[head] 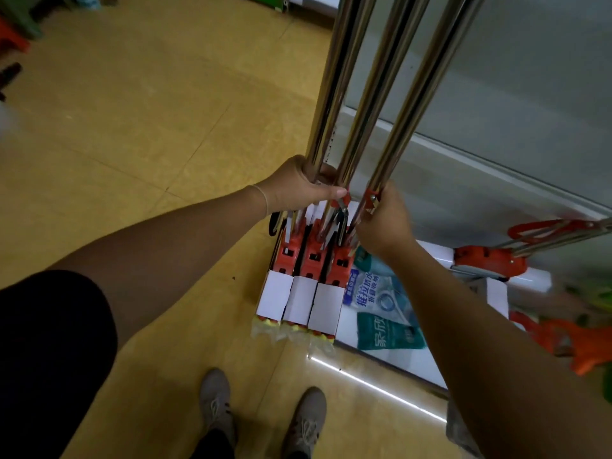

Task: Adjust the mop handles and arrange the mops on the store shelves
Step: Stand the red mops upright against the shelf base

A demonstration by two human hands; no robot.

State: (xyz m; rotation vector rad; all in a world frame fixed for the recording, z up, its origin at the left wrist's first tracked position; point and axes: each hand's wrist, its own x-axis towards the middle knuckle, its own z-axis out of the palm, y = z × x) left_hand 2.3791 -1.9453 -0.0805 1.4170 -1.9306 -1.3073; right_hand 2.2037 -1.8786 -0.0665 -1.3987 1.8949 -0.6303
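Head view: left hand [294, 188] grips leftmost mop handle [332, 94], right hand [384, 226] grips rightmost mop handle [422, 94].

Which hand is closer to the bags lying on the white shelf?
Right. The right hand holds the rightmost mop handle right over the bags; the left hand grips the leftmost mop handle, beyond the other mops.

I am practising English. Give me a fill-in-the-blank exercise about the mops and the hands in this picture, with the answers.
____ mops stand upright side by side. The left hand grips the ____ of their handles. The right hand grips the ____ one. Each upright mop's lower end sits in a ____ cardboard sleeve.
Missing words: three; leftmost; rightmost; white.
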